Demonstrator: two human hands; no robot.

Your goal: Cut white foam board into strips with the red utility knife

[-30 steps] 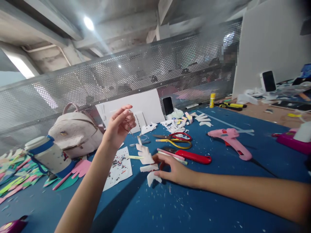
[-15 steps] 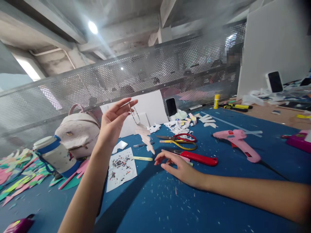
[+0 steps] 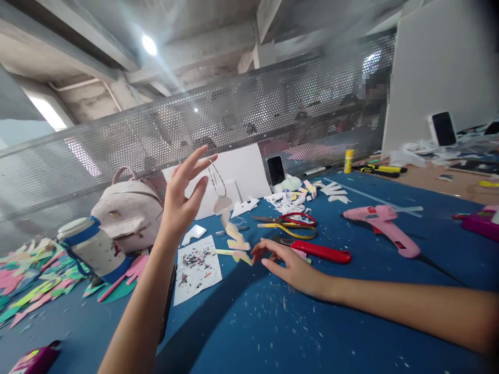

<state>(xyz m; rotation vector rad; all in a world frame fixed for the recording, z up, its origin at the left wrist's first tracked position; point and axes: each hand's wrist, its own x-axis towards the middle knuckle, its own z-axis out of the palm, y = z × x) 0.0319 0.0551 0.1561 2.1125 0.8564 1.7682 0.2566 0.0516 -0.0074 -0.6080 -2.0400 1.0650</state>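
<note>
My left hand (image 3: 181,195) is raised above the blue table (image 3: 273,332) with its fingers stretched out. A thin beaded string loop (image 3: 217,179) hangs from its fingertips. A chain of pale foam cut-outs (image 3: 236,241) dangles from the loop down to the table. My right hand (image 3: 290,267) lies open on the table with its fingers spread, the fingertips close to the lowest cut-out. A red utility knife (image 3: 323,253) lies just behind that hand.
Scissors (image 3: 286,223), a pink glue gun (image 3: 380,221), a white paper with beads (image 3: 197,267), a bottle (image 3: 91,249), a backpack (image 3: 127,208) and coloured cut-outs (image 3: 23,280) lie about. A white board (image 3: 234,174) and a phone (image 3: 276,170) lean on the perforated fence.
My left hand lifted the string and opened its fingers, raising the foam chain off the table. My right hand let go of the pieces and now rests flat.
</note>
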